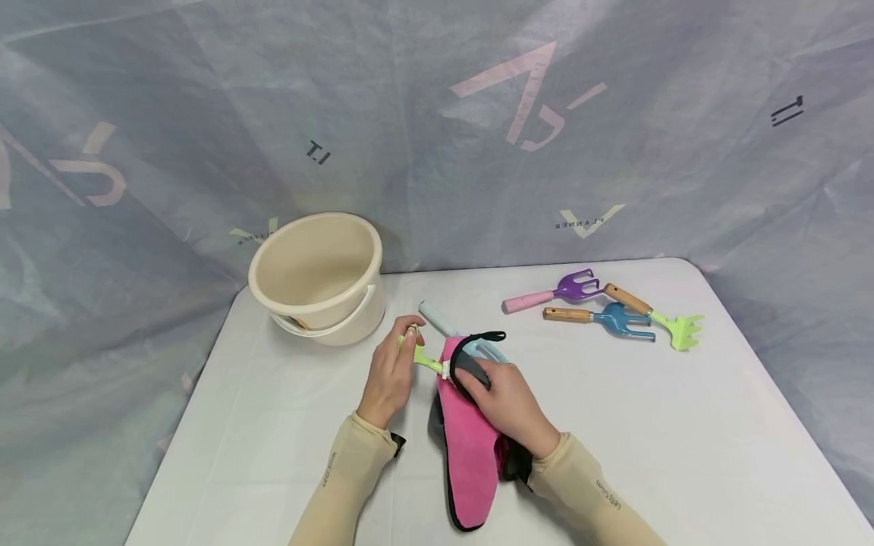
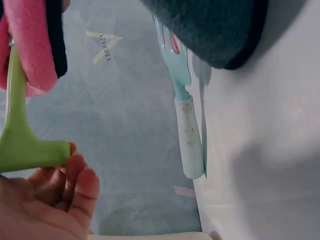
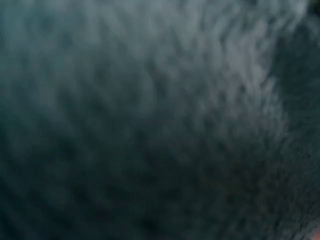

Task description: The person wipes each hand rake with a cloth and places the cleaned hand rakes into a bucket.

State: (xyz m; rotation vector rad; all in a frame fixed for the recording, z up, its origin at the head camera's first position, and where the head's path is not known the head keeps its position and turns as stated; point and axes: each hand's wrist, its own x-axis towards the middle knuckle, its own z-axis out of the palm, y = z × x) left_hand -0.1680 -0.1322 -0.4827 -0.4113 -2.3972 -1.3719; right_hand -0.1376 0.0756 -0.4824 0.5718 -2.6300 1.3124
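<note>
In the head view my left hand [image 1: 391, 371] holds the head of a green garden tool [image 1: 429, 362]. The left wrist view brings its green neck and head [image 2: 22, 145] close, with my fingertips touching one end. A pink and grey fleecy cloth [image 1: 471, 447] with black edging wraps the other end of that tool, hiding its handle. My right hand [image 1: 508, 398] grips the cloth round it, and the rest hangs down toward me. Just behind lies a light blue hand fork [image 1: 440, 318], partly covered by the cloth. Blurred grey fabric [image 3: 150, 120] fills the right wrist view.
A cream bucket [image 1: 372, 318] with a handle stands at the back left of the white table [image 1: 655, 440]. At the back right lie a purple fork [image 1: 576, 287], a blue fork [image 1: 617, 318] and a green rake [image 1: 683, 331]. A grey printed sheet [image 1: 410, 189] hangs behind.
</note>
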